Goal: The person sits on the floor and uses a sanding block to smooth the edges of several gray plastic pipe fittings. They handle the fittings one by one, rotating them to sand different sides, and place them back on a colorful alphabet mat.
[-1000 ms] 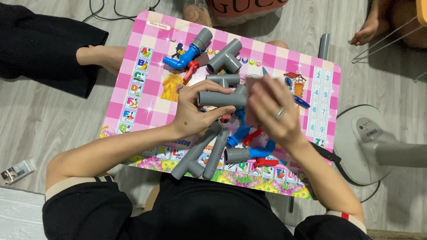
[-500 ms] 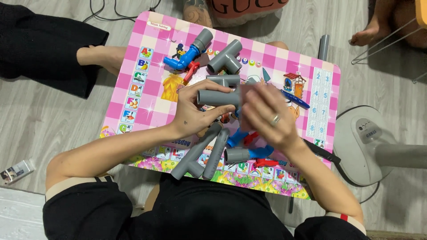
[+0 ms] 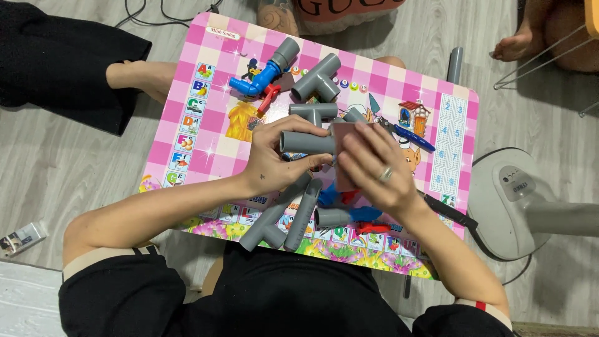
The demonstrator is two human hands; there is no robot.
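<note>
**Over the pink table, a grey pipe is gripped and rubbed**

Nearest the lap, a long grey elbowed pipe [image 3: 279, 215] is left lying at the table's front edge. Just beyond, the short grey pipe [image 3: 306, 143] is clamped level in the left hand [image 3: 272, 163], fingers curled round it, so its end is steadied. Against that end a brownish sheet [image 3: 345, 148] is pressed by the right hand [image 3: 373, 171], fingers wrapped loosely. Farther off, smooth tee fittings [image 3: 317, 80] and a blue valve piece [image 3: 257, 81] are scattered on the glossy pink table [image 3: 206, 134].

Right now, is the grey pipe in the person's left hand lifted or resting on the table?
Lifted: the left hand grips the grey pipe horizontally above the pink table.
</note>
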